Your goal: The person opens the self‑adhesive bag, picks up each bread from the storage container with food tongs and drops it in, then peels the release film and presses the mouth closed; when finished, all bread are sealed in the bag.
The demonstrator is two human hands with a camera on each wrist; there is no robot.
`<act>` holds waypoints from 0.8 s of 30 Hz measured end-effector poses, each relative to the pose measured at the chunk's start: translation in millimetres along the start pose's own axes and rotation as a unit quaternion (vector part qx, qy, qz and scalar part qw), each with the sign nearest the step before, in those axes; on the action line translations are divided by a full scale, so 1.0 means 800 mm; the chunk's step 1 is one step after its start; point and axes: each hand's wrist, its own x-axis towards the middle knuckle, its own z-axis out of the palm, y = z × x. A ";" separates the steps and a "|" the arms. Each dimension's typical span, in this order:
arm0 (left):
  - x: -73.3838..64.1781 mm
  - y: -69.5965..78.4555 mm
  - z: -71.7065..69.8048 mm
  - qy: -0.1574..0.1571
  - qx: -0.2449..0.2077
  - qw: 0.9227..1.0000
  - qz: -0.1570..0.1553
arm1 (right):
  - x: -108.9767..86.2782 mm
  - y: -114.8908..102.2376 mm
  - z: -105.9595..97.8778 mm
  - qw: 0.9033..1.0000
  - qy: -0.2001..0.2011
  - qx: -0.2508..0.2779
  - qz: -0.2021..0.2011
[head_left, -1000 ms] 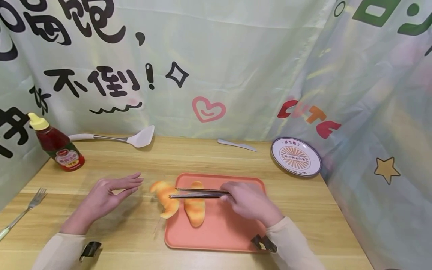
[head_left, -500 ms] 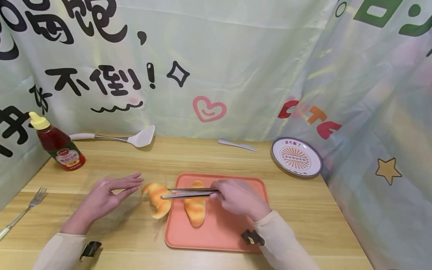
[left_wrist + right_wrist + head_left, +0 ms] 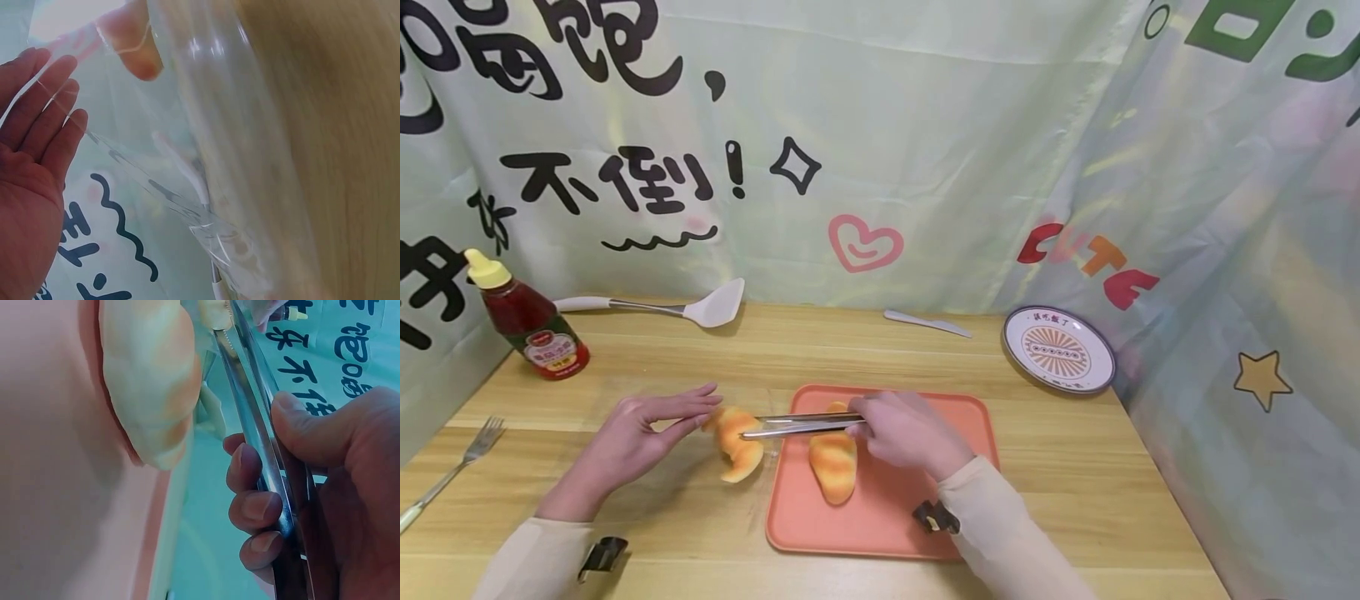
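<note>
My right hand (image 3: pixel 910 433) is clamped round a pair of metal tongs (image 3: pixel 790 431), thumb on one arm of them and curled fingers on the other. The serrated ends of the tongs pinch a croissant (image 3: pixel 739 440), which sits just past the left edge of the coral tray (image 3: pixel 887 517), between the tray and my other hand; I cannot tell whether it touches the table (image 3: pixel 775 350). My left hand (image 3: pixel 640 437) has its fingers stretched out and nearly side by side, thumb apart from them, right beside the croissant's upper end. Whether my fingertips meet the bread I cannot tell. The edge of some clear plastic (image 3: pixel 275 137) crosses those fingers in the left wrist view. A second bread roll (image 3: pixel 833 467) lies in the left part of the tray, and the tongs pass over its upper end. Further off, a red sauce bottle (image 3: pixel 538 329) stands at the left with a fork (image 3: pixel 478 446) nearer me, and a white spatula (image 3: pixel 715 304), a knife (image 3: pixel 928 322) and a round plate (image 3: pixel 1056 348) line the back.
</note>
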 end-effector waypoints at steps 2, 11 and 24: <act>0.001 0.001 0.000 0.001 -0.003 1.000 -0.001 | 0.004 -0.002 0.001 1.000 0.000 -0.002 -0.006; 0.005 0.005 0.003 0.011 -0.007 1.000 0.020 | 0.021 -0.017 0.005 1.000 0.004 -0.013 -0.016; 0.009 0.007 0.005 0.006 -0.032 0.999 0.029 | 0.051 -0.038 0.010 0.999 0.007 -0.024 -0.036</act>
